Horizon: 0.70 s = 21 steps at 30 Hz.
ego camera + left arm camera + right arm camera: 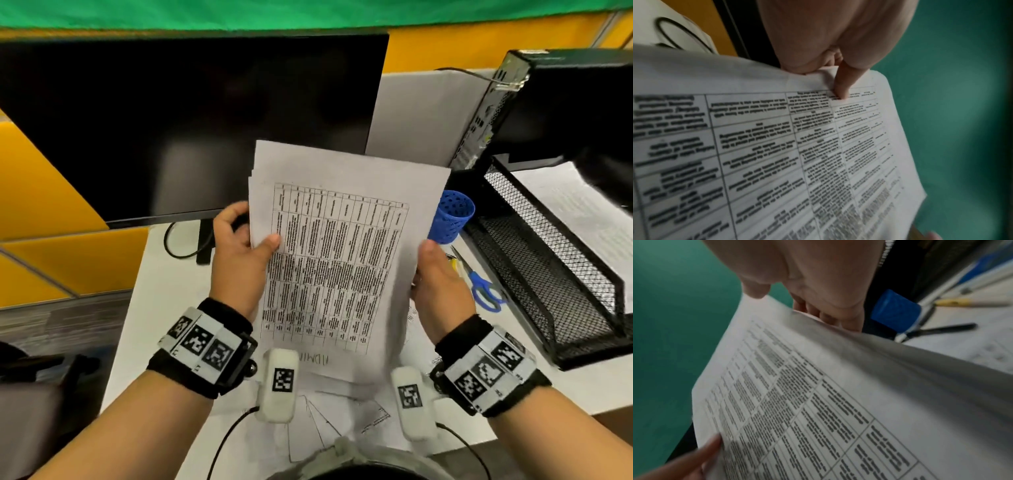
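Note:
A thin stack of white printed sheets (337, 253), the top one bearing a dense table, is held up above the desk between both hands. My left hand (245, 240) pinches its left edge, thumb on the printed face (841, 87) and fingers behind. My right hand (436, 274) grips the right edge, thumb at the front and fingers curled behind the sheets (826, 316). The stack (777, 146) fills both wrist views (838, 402).
More sheets (342, 418) lie fanned on the white desk (144, 301) under the stack. A dark monitor (171, 120) stands behind. To the right are a blue perforated cup (452, 219), blue-handled scissors (483, 287), a black mesh tray (548, 274) and a computer tower (548, 102).

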Each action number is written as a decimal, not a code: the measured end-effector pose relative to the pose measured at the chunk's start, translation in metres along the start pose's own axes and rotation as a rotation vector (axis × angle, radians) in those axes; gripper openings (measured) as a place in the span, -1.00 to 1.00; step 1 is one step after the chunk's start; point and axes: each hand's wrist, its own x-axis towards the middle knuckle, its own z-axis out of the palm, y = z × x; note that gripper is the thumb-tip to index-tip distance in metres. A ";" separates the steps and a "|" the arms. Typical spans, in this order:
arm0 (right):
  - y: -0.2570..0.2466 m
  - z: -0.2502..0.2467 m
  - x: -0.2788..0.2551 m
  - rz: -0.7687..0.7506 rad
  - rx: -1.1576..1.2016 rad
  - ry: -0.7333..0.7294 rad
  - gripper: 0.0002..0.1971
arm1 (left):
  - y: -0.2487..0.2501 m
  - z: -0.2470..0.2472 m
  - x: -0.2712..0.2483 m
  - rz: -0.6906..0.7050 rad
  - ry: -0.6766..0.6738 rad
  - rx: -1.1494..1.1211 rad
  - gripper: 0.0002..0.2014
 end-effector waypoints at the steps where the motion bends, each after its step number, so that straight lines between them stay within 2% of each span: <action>1: -0.007 0.003 -0.001 -0.090 -0.079 -0.004 -0.73 | 0.007 0.003 -0.003 0.056 -0.006 0.005 -0.49; 2: -0.015 0.005 -0.001 -0.167 -0.130 0.010 -0.76 | 0.014 0.006 -0.007 0.117 -0.012 0.013 -0.46; 3: -0.022 0.008 -0.001 -0.243 -0.162 0.036 -0.66 | 0.022 0.008 -0.012 0.181 -0.017 0.018 -0.45; 6: -0.033 0.013 -0.002 -0.400 -0.100 0.096 -0.57 | 0.037 0.013 -0.025 0.370 -0.041 0.024 -0.46; 9: -0.031 0.016 -0.005 -0.478 -0.077 0.079 -0.58 | 0.032 0.014 -0.033 0.416 -0.069 0.047 -0.51; 15: 0.017 0.017 -0.002 -0.169 -0.214 0.055 -0.58 | -0.015 0.008 -0.037 0.157 -0.113 0.125 -0.57; 17: 0.019 0.017 0.000 -0.118 -0.219 0.050 -0.58 | -0.020 0.006 -0.036 0.149 -0.104 0.135 -0.59; 21: 0.011 0.014 0.002 -0.131 -0.079 0.083 -0.56 | -0.017 0.003 -0.030 0.195 -0.017 0.078 -0.58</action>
